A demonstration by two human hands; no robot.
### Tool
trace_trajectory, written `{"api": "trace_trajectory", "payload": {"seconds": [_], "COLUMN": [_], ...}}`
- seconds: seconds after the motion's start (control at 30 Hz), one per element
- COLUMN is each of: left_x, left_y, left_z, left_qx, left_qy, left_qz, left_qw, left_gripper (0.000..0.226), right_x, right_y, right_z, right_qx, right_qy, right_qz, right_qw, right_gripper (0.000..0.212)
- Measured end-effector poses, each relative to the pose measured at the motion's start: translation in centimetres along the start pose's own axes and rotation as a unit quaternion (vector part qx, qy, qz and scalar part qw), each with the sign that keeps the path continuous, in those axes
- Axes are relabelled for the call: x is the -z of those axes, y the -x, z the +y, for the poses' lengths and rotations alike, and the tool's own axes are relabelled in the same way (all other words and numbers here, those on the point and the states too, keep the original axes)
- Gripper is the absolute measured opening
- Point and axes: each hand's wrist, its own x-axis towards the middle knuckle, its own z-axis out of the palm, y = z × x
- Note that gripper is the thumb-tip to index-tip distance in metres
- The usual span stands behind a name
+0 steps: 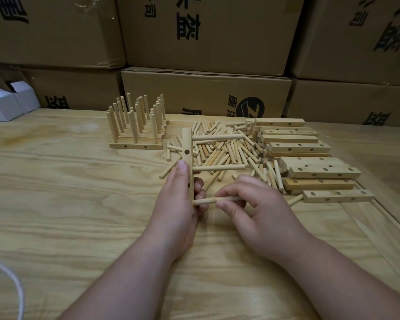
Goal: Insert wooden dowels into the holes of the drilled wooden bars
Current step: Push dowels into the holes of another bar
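My left hand (179,199) grips a drilled wooden bar (187,148) that stands on end at the table's middle. Two dowels stick out of the bar to the right, an upper one (217,136) and a middle one (218,167). My right hand (252,204) pinches a third dowel (208,201) between thumb and fingers, its left end at the bar's lower part. A pile of loose dowels (229,151) lies behind the hands. Empty drilled bars (310,158) are stacked at the right.
Finished bars with upright dowels (136,125) stand at the back left. Cardboard boxes (206,93) wall off the far table edge. A small white box (7,102) sits far left, and a white cord (9,280) curls at the near left.
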Motion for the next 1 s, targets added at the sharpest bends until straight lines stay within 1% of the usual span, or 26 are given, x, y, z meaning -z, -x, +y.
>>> {"api": "trace_trajectory", "payload": {"seconds": [0.13, 0.3, 0.7, 0.87, 1.0], "left_x": [0.03, 0.04, 0.08, 0.16, 0.49], "left_y": [0.05, 0.15, 0.2, 0.1, -0.03], "left_z": [-0.02, 0.0, -0.08, -0.23, -0.44], "left_qx": [-0.001, -0.006, -0.025, -0.044, -0.059], "left_qy": [-0.005, -0.019, -0.051, -0.064, -0.084], "left_qz": [-0.005, -0.006, -0.022, -0.032, -0.042], "left_qw": [1.0, 1.0, 0.998, 0.996, 0.994], "left_gripper": [0.037, 0.038, 0.04, 0.048, 0.044], "right_x": [0.04, 0.13, 0.08, 0.07, 0.08], "right_y": [-0.11, -0.03, 0.19, 0.11, 0.17], "right_z": [-0.09, 0.06, 0.13, -0.06, -0.07], "right_qx": [0.008, -0.002, -0.049, -0.048, -0.061], "right_qy": [-0.004, 0.003, 0.005, 0.003, -0.014], "right_qz": [0.005, -0.003, -0.041, -0.044, -0.049], "right_qw": [1.0, 1.0, 0.998, 0.998, 0.997], "right_gripper": [0.016, 0.013, 0.018, 0.023, 0.022]}}
